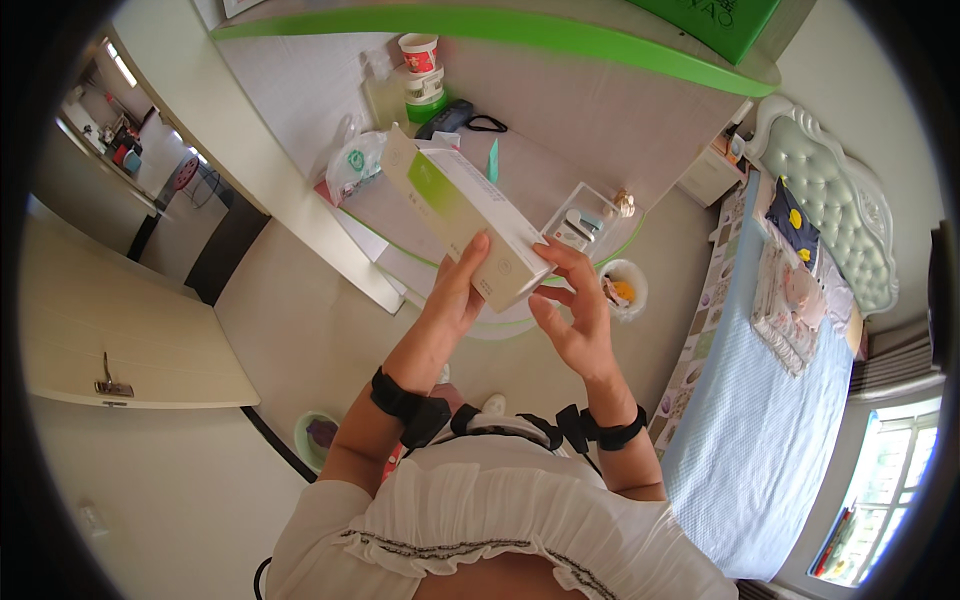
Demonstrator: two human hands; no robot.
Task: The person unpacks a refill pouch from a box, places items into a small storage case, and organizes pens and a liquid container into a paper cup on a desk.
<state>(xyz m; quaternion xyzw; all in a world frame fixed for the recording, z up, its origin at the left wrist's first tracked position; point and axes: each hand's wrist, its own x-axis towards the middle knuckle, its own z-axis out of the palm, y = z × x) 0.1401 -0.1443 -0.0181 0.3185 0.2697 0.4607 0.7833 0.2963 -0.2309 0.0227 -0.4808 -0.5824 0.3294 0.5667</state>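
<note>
A long white and green cardboard carton is tilted in front of me above the desk edge, its far end flap standing up. My left hand grips the carton near its closer end, thumb on the printed side. At the near right corner, the index finger of my right hand touches the carton, with the thumb apart from it. Beyond the carton is the pale desk top. A clear plastic tray holding small white items sits at its right. What is inside the carton is hidden.
A plastic bag, stacked tubs and a dark handheld device stand at the desk's back left. A green-edged shelf hangs above. Right are a waste bin and a bed; a green basin is left.
</note>
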